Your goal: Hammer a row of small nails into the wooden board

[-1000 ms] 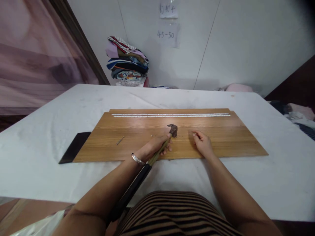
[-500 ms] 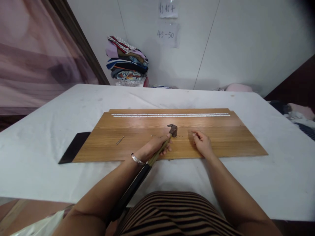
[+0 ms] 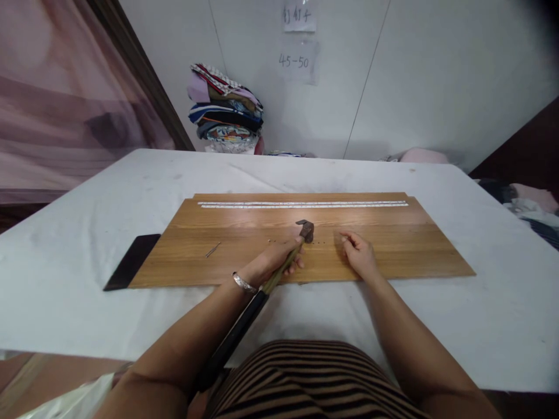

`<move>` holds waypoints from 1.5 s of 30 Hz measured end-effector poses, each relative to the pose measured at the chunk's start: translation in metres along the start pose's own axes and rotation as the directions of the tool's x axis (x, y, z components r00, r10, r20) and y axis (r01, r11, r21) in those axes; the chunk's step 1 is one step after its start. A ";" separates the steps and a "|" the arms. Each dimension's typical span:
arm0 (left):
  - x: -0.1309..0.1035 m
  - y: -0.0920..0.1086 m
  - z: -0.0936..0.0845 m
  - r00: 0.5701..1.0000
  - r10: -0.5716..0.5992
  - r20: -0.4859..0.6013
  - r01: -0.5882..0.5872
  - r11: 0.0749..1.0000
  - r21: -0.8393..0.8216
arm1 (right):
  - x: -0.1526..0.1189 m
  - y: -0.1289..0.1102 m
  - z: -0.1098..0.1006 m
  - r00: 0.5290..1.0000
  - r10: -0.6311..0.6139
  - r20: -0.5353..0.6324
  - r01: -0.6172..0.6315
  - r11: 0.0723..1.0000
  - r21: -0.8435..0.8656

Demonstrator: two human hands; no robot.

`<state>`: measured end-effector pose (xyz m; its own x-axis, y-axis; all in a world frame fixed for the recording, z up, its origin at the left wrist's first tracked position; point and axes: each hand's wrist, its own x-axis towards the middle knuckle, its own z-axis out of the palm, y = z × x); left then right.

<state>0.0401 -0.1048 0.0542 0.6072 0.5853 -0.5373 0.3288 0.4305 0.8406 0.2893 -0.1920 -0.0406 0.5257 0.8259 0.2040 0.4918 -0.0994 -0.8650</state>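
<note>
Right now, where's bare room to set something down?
Board between the right hand and its right edge; white table left of the black piece. Mid-board is crowded: hammer, left hand, tiny dots.

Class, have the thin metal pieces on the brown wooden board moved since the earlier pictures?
No: the thin metal pieces lie in the same place, judged against the left edge of the brown wooden board.

Far beyond the left hand, the wall bears an upper sheet reading "钉钉子" and a lower sheet reading "45-50".
</note>
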 end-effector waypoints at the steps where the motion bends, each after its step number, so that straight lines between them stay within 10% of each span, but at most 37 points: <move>1: 0.000 0.000 0.000 1.000 0.002 0.000 -0.002 1.000 -0.001 | 0.000 0.000 0.000 1.000 0.001 -0.001 -0.001 1.000 0.002; 45: -0.005 0.001 0.001 1.000 0.008 -0.017 -0.008 1.000 0.017 | -0.001 -0.002 0.000 1.000 -0.008 -0.003 0.008 1.000 -0.018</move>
<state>0.0379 -0.1082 0.0576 0.5973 0.6004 -0.5317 0.3365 0.4142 0.8457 0.2882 -0.1929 -0.0390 0.5238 0.8251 0.2120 0.5083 -0.1031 -0.8550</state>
